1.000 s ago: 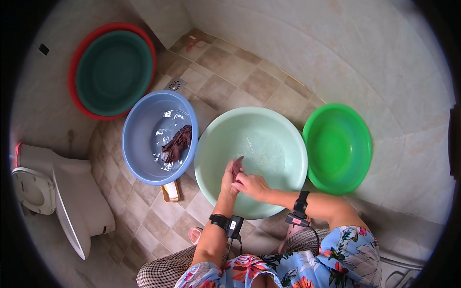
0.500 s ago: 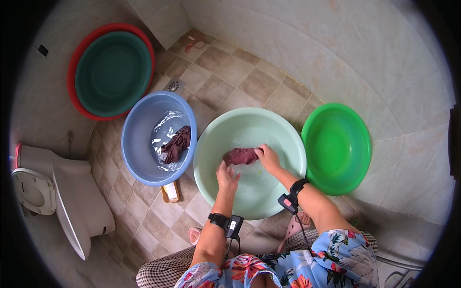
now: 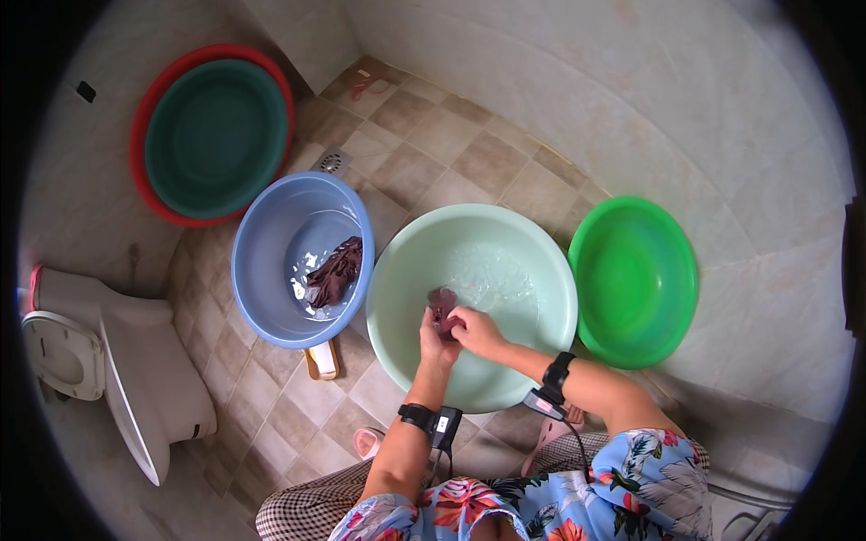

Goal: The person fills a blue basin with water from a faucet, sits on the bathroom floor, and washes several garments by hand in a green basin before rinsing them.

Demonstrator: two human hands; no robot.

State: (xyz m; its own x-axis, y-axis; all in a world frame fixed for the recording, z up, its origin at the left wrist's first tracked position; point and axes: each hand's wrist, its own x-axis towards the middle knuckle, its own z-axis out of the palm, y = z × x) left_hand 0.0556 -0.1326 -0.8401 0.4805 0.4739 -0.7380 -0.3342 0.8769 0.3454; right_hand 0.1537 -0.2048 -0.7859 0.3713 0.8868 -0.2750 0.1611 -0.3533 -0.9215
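Maroon cloth (image 3: 442, 305) sits bunched in both hands, left (image 3: 437, 326) and right (image 3: 476, 330) closed round it, over the pale basin (image 3: 505, 379)'s centre; seemingly mid-wash, another cloth (image 3: 334, 270) waits at nine o'clock.

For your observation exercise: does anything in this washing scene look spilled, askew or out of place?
Nothing stands out. Both hands grip a dark cloth over the pale green basin; another cloth soaks in the blue basin. No spill is visible on the floor tiles.
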